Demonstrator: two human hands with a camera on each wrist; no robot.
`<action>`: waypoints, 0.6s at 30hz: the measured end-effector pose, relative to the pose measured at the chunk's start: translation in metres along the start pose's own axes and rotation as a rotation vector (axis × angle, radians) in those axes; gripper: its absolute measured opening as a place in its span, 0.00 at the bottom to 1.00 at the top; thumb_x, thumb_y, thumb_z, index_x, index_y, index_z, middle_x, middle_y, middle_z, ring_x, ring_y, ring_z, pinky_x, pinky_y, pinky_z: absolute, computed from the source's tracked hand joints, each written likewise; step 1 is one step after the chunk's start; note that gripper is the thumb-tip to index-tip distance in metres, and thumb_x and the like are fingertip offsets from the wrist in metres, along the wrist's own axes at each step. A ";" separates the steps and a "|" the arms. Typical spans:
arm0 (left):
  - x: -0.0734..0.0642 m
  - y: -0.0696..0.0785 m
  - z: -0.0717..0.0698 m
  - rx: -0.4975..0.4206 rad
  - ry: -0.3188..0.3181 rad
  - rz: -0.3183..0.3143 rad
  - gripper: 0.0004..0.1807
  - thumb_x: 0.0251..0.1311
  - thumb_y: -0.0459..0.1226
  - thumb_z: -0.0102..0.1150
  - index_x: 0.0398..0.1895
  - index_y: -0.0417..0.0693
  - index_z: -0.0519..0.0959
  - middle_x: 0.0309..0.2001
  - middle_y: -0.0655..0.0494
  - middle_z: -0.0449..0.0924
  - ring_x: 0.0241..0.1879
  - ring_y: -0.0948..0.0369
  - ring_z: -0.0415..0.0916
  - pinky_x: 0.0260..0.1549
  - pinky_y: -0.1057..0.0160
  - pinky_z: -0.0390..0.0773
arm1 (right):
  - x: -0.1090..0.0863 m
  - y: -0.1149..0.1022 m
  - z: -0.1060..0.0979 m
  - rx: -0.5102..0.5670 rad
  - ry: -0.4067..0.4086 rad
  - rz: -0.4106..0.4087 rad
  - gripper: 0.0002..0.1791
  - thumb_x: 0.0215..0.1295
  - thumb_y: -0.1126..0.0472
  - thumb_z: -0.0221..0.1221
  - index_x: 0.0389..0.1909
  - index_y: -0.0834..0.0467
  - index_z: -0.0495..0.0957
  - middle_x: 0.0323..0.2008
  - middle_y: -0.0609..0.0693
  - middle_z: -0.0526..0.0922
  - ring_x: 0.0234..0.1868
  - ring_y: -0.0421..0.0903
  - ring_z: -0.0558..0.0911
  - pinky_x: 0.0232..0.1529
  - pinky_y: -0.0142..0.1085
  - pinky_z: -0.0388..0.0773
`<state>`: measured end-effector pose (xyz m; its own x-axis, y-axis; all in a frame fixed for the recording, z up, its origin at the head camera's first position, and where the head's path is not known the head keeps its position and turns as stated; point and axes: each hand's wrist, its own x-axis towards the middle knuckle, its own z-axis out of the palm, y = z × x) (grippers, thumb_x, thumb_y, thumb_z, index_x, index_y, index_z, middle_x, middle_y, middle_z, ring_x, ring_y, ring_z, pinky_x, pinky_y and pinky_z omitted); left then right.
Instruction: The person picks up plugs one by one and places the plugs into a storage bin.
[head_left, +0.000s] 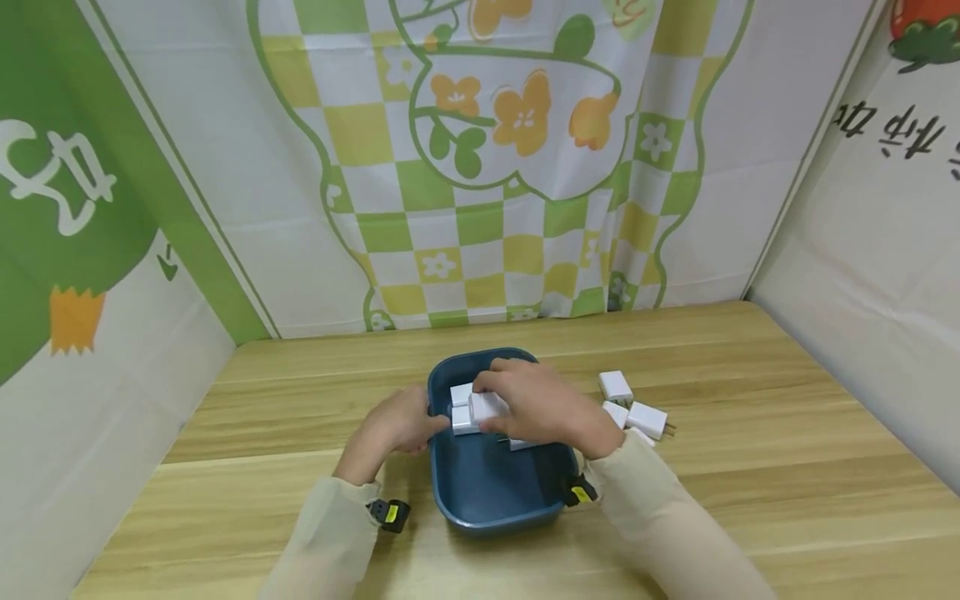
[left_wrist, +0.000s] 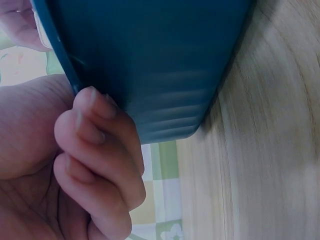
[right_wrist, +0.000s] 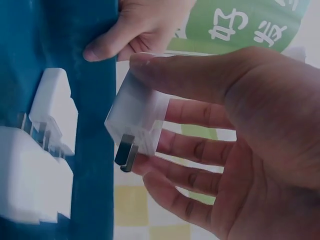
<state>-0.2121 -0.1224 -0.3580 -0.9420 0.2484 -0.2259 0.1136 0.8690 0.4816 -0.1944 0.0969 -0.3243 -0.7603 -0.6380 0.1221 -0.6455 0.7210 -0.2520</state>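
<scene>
Blue nearest: gripped the tray [head_left: 483,487] by its rim with the left hand [head_left: 401,419], pinched a white charger [head_left: 491,407] over it with the right hand [head_left: 538,402]. Seemed mid-loading; called for lowering beside the chargers inside [head_left: 462,421], then release. Had loose chargers [head_left: 647,419] rightward on the table [head_left: 225,517], a checked curtain [head_left: 427,185] behind.

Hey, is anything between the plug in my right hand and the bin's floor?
Possibly: other plugs lie in the bin close to the held plug, perhaps right under it. Nothing visible covers the bin's near end. Your left hand grips its left side.
</scene>
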 end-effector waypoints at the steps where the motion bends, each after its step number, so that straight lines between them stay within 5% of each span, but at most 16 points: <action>1: 0.000 0.000 0.000 0.001 0.000 0.001 0.20 0.68 0.41 0.61 0.16 0.44 0.77 0.11 0.56 0.73 0.11 0.63 0.66 0.13 0.68 0.61 | 0.001 0.000 0.001 0.003 -0.008 0.002 0.23 0.64 0.49 0.69 0.58 0.50 0.81 0.48 0.46 0.79 0.42 0.42 0.76 0.43 0.39 0.75; 12: 0.000 -0.001 -0.001 -0.008 0.012 0.006 0.20 0.67 0.39 0.61 0.15 0.44 0.77 0.10 0.57 0.73 0.11 0.64 0.67 0.13 0.68 0.61 | 0.011 -0.005 0.002 -0.011 -0.057 -0.009 0.22 0.64 0.50 0.70 0.57 0.52 0.81 0.46 0.47 0.80 0.42 0.43 0.76 0.45 0.40 0.75; 18: 0.000 -0.001 0.000 -0.002 0.004 0.008 0.21 0.67 0.40 0.61 0.14 0.44 0.77 0.10 0.57 0.73 0.11 0.64 0.66 0.13 0.68 0.61 | 0.023 -0.008 0.002 -0.065 -0.167 -0.006 0.22 0.62 0.51 0.71 0.55 0.53 0.82 0.46 0.48 0.81 0.44 0.45 0.78 0.47 0.42 0.76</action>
<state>-0.2123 -0.1230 -0.3583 -0.9423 0.2533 -0.2187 0.1204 0.8663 0.4847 -0.2067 0.0754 -0.3217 -0.7372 -0.6746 -0.0389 -0.6575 0.7294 -0.1888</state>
